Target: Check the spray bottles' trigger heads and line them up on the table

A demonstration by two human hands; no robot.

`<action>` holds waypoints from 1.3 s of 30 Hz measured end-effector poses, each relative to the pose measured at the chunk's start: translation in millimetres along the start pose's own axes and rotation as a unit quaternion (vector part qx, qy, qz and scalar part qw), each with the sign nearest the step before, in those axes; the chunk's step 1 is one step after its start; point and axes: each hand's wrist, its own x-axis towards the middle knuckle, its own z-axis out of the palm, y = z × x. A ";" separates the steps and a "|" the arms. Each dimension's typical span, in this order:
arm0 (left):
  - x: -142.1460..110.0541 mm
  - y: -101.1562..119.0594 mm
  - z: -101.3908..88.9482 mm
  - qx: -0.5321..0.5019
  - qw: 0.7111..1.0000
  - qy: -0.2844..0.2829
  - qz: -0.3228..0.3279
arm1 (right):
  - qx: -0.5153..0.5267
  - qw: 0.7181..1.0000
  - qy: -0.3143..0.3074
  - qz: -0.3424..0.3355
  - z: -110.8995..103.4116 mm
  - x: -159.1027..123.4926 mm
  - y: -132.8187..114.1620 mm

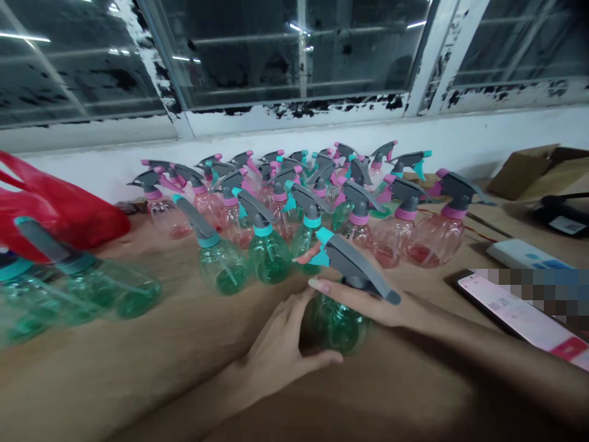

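Observation:
A spray bottle (340, 325) with a clear green body, grey head and turquoise nozzle stands upright on the table in front of me. My right hand (375, 301) is wrapped around its neck just under the grey trigger head, one finger stretched along the near side and another fingertip showing behind. From the left, my left hand (280, 344) curves around the lower body, thumb in front near the base. The far side of this grip is hidden by the bottle. Close behind stand green spray bottles (271, 258) with turquoise collars.
Rows of pink spray bottles (437, 239) and green ones fill the back by the wall. More green bottles (115, 288) and a red plastic bag (69, 209) are at left. At right lie a phone (510, 313), a white device (524, 253), a black object (564, 215) and a cardboard box (538, 172).

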 end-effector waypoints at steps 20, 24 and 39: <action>-6.8 -14.8 -1.9 0.170 0.983 -0.036 0.062 | 0.167 0.984 -0.022 0.060 7.3 -6.0 6.1; -6.3 -14.8 -1.8 0.178 0.981 -0.045 0.059 | 0.181 0.982 -0.023 0.058 8.4 -8.0 10.0; -7.4 -16.4 -1.3 0.186 0.980 -0.038 0.064 | 0.109 0.993 0.000 0.045 7.0 -5.0 6.4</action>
